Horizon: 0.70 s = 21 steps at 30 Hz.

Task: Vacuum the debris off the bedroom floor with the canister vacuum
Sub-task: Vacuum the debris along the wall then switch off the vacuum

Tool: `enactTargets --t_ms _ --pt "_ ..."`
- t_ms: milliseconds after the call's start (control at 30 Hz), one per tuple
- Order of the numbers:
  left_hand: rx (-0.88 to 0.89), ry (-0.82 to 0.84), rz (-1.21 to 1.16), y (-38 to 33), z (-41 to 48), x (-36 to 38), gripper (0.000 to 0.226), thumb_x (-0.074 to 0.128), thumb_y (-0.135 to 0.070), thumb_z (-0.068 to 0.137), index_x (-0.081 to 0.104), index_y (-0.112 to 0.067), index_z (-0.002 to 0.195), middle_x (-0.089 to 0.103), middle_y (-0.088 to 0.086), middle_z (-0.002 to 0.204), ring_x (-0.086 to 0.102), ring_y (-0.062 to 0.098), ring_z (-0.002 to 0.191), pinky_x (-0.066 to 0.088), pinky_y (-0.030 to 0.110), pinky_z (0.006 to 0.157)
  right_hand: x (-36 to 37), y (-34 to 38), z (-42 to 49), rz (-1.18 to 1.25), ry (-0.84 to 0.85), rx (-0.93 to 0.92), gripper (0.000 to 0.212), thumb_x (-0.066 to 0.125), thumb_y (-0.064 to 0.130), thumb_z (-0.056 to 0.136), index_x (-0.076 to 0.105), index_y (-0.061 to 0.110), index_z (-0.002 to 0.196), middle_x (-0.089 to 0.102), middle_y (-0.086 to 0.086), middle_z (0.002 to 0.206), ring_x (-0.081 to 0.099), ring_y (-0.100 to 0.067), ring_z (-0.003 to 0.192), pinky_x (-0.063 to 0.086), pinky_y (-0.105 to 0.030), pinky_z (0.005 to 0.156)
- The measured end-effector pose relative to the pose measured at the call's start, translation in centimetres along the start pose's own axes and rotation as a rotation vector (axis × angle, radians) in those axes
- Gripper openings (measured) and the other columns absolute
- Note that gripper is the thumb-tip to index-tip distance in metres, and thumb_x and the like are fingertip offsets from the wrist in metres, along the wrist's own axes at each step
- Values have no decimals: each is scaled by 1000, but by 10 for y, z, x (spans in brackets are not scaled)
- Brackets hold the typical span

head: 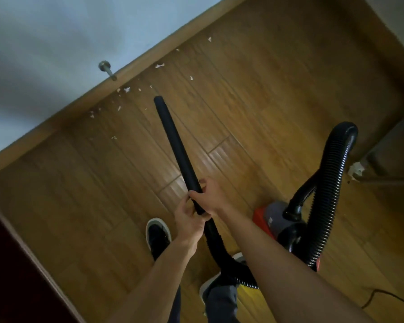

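Open wooden floor ahead, hemmed by wall on the left and vacuum gear on the right.

The brown plank floor (243, 94) lies bare from the tip of the long black vacuum wand (173, 145) out to the far right, so there is free passage there. On the far left the wooden baseboard (135, 66) and pale wall (44, 43) close the way, with a metal doorstop (106, 68) jutting out just beside the scattered white debris scraps (126, 89). To the right, the ribbed black hose (331, 183) loops high above the red and grey canister vacuum (275, 220), blocking sideways reach. A dark furniture edge (387, 155) stands beyond the hose. A dark shoe (158, 236) sits on the near floor left of the wand.
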<state>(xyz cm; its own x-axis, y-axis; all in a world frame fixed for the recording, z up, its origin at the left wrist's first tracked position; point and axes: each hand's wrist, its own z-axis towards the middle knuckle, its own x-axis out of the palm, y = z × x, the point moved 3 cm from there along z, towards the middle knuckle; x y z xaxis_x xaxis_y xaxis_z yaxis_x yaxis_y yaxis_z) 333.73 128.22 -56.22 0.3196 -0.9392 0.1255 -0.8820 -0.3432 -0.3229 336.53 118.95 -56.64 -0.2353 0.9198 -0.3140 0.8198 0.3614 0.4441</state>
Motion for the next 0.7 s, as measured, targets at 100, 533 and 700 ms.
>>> enactTargets --t_ms 100,533,700 --pt "113 23 278 -14 2 -14 39 48 -1 97 47 3 136 66 10 97 67 20 85 59 33 64 20 21 15 11 -13 3 37 64 26 91 52 10 122 62 -5 104 63 -24 93 55 -40 83" --pt "44 -54 268 -74 23 -100 66 80 -2 75 52 -20 133 72 2 104 68 12 87 58 28 72 100 99 47 -183 -21 -1 30 68 30 91 68 4 107 68 -9 88 64 -19 75 50 -29 60" --pt "-37 -80 153 -76 28 -123 76 80 3 73 49 -22 139 73 -1 90 70 20 88 59 46 80 128 113 58 -238 16 25 30 68 29 91 68 5 108 71 -9 93 67 -21 80 56 -32 71"
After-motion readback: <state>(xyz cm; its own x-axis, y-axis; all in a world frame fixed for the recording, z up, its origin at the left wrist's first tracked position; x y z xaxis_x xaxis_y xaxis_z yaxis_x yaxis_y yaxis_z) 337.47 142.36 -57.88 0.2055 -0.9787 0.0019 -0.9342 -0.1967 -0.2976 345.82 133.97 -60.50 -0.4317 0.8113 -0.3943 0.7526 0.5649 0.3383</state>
